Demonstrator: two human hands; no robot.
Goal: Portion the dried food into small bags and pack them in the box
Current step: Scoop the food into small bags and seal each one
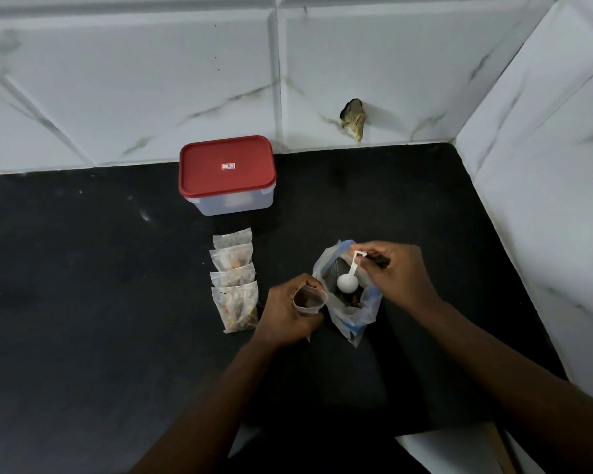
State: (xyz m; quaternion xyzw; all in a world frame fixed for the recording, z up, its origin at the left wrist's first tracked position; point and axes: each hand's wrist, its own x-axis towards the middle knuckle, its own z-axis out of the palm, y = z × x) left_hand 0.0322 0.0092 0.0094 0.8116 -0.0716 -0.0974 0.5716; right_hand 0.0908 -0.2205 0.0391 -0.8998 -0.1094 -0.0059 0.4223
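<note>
A large plastic bag of dried food [351, 311] stands open on the black counter [83, 285]. My right hand [396, 271] pinches the handle of a white scoop [348, 283], whose bowl sits inside that bag's mouth. Just left of it, my left hand [288, 313] grips a small clear bag [309, 300] with its mouth held open upward. Several filled small bags [235, 278] lie in an overlapping row further left. A clear box with a red lid [227, 174] stands shut at the back by the wall.
White marble-look tiled walls close the counter at the back and on the right. A dark hole with debris [353, 119] marks the back wall. The counter's front edge drops off at the lower right near a white surface [442, 449].
</note>
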